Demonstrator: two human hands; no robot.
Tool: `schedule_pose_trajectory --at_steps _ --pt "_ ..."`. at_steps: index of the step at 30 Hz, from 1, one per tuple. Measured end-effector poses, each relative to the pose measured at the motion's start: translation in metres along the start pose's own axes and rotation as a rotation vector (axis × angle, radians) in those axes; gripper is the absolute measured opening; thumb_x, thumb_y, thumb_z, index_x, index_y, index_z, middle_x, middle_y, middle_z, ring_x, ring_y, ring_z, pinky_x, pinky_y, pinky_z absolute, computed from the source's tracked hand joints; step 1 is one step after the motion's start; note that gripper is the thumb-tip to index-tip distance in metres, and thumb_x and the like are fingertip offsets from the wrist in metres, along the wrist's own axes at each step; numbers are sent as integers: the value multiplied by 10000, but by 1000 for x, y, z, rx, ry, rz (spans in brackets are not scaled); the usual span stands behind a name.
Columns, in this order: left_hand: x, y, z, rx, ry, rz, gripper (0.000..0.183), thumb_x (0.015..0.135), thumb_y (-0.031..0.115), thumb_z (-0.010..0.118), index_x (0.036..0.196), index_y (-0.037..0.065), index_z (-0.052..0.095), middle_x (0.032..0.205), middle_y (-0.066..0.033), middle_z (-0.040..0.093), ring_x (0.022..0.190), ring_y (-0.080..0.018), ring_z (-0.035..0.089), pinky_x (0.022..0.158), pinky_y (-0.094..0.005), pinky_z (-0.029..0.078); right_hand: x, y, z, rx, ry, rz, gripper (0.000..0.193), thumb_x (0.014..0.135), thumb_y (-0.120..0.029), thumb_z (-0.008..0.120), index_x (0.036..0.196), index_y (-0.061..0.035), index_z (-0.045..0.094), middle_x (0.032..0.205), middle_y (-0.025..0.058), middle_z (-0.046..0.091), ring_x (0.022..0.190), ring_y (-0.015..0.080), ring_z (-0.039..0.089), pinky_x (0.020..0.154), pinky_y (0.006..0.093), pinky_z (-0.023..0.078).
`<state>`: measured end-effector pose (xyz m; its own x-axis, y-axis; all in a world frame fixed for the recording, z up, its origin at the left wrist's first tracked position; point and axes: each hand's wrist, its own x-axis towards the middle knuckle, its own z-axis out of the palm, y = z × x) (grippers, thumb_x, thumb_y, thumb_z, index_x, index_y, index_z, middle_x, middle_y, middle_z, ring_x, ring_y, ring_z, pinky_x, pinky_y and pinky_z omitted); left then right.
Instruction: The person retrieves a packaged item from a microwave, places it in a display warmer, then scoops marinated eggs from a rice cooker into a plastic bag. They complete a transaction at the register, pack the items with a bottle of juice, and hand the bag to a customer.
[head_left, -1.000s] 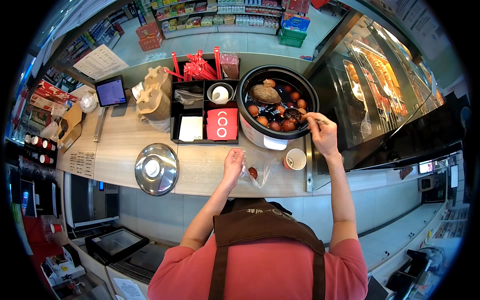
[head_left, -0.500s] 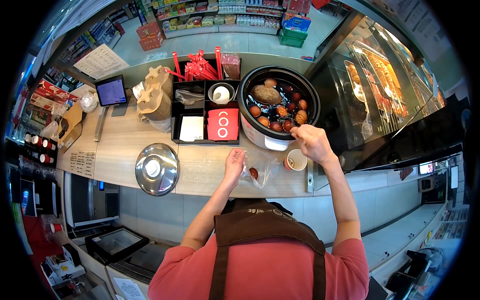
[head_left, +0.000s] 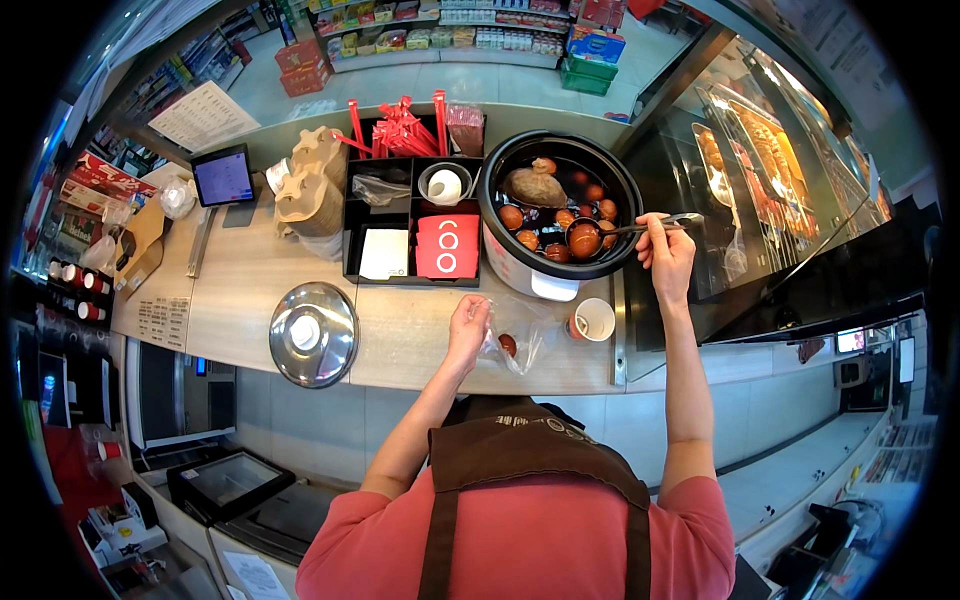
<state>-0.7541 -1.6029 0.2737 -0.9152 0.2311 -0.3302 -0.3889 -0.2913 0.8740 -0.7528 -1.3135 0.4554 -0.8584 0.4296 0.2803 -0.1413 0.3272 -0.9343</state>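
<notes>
My right hand grips the dark handle of a ladle, with its bowl over the right side of the cooker. A brown egg sits in the bowl. Around it, several brown eggs and a larger lumpy brown bundle lie in dark liquid inside the round cooker. Closed at the fingertips, my left hand holds the edge of a clear plastic bag on the counter. One brown egg is inside the bag. Close to the bag's right stands a paper cup.
A glass-topped lid lies on the counter at left. Behind it are a black organizer with red-wrapped straws, stacked cup carriers and a small screen. A glass food case stands close on the right.
My right hand has moved up and right, away from above the cup, and the ladle now shows with an egg in its bowl. My left hand and the bag have stayed put.
</notes>
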Motion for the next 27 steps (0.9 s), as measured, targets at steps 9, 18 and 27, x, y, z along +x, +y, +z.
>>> schedule_pose_trajectory --at_steps 9,18,27 --pt "-1 13 -1 16 31 -55 88 982 199 562 995 115 537 659 51 468 520 -28 389 442 -201 294 -9 -6 4 1 -14 -30 232 992 -163 536 923 -14 700 634 -7 580 520 31 498 461 174 371" --pt "-8 12 -14 -18 26 -47 102 979 208 580 983 110 551 692 52 498 548 -24 426 452 -193 317 -71 -65 13 123 -35 45 234 1007 -167 498 930 -10 654 611 8 592 504 39 521 445 174 382" --pt "-13 9 -21 105 48 37 99 970 189 589 996 93 588 774 50 556 640 -18 468 503 -193 356 -180 38 106 -309 -275 -336 82 876 -56 617 944 -30 656 701 105 635 574 186 633 521 310 503"
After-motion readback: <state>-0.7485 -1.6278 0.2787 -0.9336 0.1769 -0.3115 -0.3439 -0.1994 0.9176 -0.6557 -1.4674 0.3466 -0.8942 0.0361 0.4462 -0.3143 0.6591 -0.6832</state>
